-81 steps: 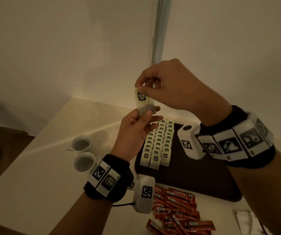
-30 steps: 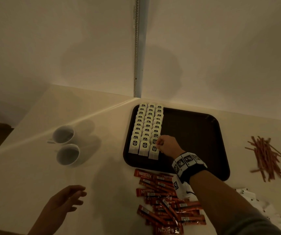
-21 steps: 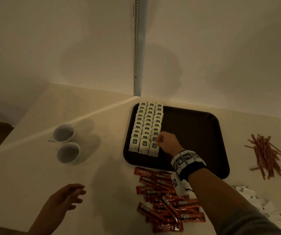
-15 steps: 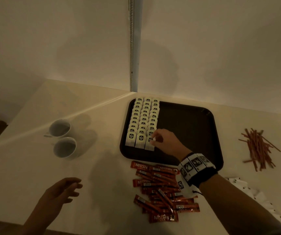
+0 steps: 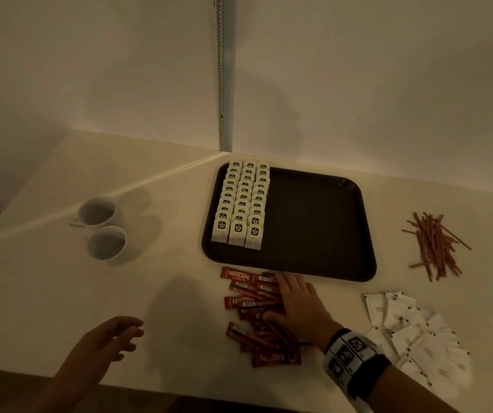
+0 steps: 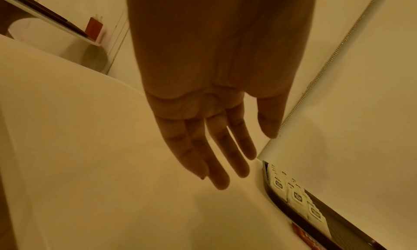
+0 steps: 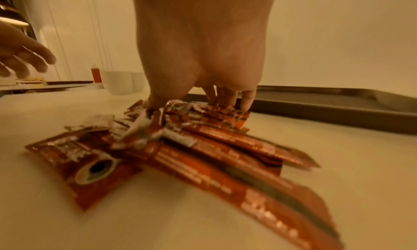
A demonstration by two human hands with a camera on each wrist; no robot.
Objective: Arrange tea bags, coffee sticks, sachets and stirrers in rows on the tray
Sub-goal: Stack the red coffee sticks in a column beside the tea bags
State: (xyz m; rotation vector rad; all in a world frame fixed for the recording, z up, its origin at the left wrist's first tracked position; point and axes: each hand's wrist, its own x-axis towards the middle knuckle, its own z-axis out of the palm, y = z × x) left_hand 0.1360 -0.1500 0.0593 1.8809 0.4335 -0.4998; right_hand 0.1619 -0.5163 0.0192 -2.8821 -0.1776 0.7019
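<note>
Three rows of white tea bags fill the left side of the dark tray; they also show in the left wrist view as tea bags. Red coffee sticks lie in a loose pile in front of the tray. My right hand rests on that pile, its fingers and thumb touching the coffee sticks. My left hand hovers over bare table at the lower left, fingers relaxed and holding nothing. Brown stirrers and white sachets lie to the right of the tray.
Two white cups stand left of the tray. The right two thirds of the tray floor are bare. The table sits in a wall corner, with its front edge near my left hand.
My right hand let go of the last tea bag in the third row and drew back off the tray onto the coffee stick pile. The left hand has stayed low at the left.
</note>
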